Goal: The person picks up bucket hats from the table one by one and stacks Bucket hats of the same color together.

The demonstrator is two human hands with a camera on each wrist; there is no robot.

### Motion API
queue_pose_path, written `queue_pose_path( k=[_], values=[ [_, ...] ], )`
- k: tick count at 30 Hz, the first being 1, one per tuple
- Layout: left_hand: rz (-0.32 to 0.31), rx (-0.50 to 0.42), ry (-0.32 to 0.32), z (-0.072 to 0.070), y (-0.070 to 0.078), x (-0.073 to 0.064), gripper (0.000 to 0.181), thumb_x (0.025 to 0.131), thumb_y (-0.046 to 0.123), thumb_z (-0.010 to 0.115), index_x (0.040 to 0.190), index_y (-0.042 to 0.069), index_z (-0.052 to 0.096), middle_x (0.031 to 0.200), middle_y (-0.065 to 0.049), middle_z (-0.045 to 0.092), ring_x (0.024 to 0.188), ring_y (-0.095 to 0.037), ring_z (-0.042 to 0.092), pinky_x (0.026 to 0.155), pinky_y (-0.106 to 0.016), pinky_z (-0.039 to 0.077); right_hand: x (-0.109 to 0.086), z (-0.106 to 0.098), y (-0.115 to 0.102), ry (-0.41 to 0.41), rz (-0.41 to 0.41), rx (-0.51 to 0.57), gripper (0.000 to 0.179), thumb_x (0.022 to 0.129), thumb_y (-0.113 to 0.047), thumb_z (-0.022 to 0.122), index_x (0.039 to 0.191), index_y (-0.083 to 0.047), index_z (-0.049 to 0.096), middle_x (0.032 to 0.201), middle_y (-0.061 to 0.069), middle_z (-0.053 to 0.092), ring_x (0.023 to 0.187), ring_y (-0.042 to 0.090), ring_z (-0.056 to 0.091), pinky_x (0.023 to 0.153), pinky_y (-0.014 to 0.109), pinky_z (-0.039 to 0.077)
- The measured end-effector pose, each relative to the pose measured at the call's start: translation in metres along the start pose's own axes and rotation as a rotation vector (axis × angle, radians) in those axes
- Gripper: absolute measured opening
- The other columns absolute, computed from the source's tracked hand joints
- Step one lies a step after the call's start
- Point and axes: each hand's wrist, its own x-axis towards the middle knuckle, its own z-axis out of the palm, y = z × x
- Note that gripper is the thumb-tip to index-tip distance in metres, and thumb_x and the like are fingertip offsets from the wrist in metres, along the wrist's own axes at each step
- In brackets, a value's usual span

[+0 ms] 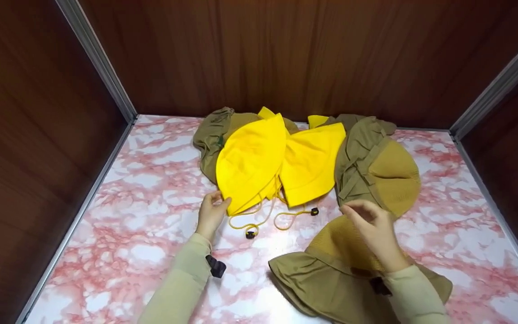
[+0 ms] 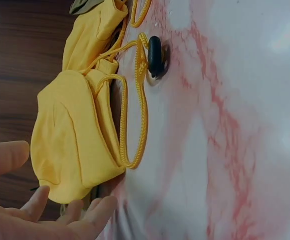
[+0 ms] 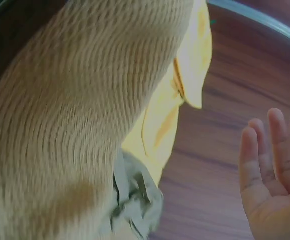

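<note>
A: Left hand (image 1: 209,216) at the low near corner of the left yellow hat (image 1: 252,157). Fingers loosely spread, thumb apart in the left wrist view; no pinch seen.

B: Touching the cloth?

A: Cannot tell; just beside it at the least.

B: And the right hand (image 1: 373,227)?

A: Above the front olive hat (image 1: 335,279), fingers gently bent, a gap between them and the thumb. Nothing held. Right wrist view has the fingers well parted, away from the mesh crown.

B: Position of the hats?

A: Left yellow hat mid-worktop (image 1: 142,216), toward the back, lapping over the back-left olive hat (image 1: 212,139). Right yellow hat (image 1: 310,159) against its right side. Right olive hat (image 1: 396,173) next along, mesh crown facing right. Front olive hat nearest the viewer, brim toward the near edge, partly under the right forearm.

B: Cords?

A: Yellow cords (image 1: 265,220) looped on the marbled pink-and-white surface before the yellow pair; one black toggle (image 1: 250,234) near the left hand, a second toggle (image 1: 314,211) farther right.

B: Surroundings?

A: Brown wood-grain panels (image 1: 286,54), three sides.
</note>
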Motion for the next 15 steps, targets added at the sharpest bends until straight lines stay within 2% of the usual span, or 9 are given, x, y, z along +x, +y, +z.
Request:
queue_pose_path(
  k=[3,6,11,15],
  values=[
    [-0.033,-0.052,-0.027,0.002,-0.002,0.005,0.057,0.097,0.016,0.06,0.143,-0.008,0.037,0.146,-0.03,0.039,0.138,-0.04,0.038,0.111,-0.05,0.04,0.004,0.009,0.001,-0.044,0.082,0.098,0.016,0.093,-0.001,0.066,0.102,0.011,0.068,0.089,0.0,0.075,0.08,0.007,0.069,0.076,0.021,0.058],
    [-0.074,-0.11,-0.06,0.003,-0.002,0.008,0.062,0.098,0.016,0.059,0.147,-0.007,0.029,0.15,-0.032,0.034,0.141,-0.041,0.035,0.112,-0.05,0.038,0.008,0.017,0.002,-0.073,0.129,0.172,0.017,0.094,0.0,0.062,0.106,0.013,0.065,0.09,0.0,0.075,0.081,0.014,0.071,0.076,0.027,0.06],
    [-0.151,-0.196,-0.09,0.007,0.0,0.012,0.068,0.099,0.016,0.059,0.152,-0.005,0.021,0.153,-0.03,0.03,0.141,-0.039,0.037,0.112,-0.048,0.039,0.012,0.029,0.005,-0.105,0.194,0.253,0.017,0.096,-0.002,0.061,0.108,0.01,0.065,0.096,0.008,0.075,0.084,0.023,0.072,0.076,0.031,0.061],
    [-0.158,-0.26,-0.09,0.014,0.0,0.013,0.065,0.097,0.01,0.061,0.149,-0.009,0.028,0.148,-0.029,0.039,0.132,-0.035,0.048,0.105,-0.042,0.047,0.014,0.036,0.007,-0.118,0.237,0.316,0.016,0.096,-0.001,0.059,0.108,0.009,0.065,0.098,0.015,0.074,0.084,0.027,0.072,0.074,0.03,0.06]
  ],
)
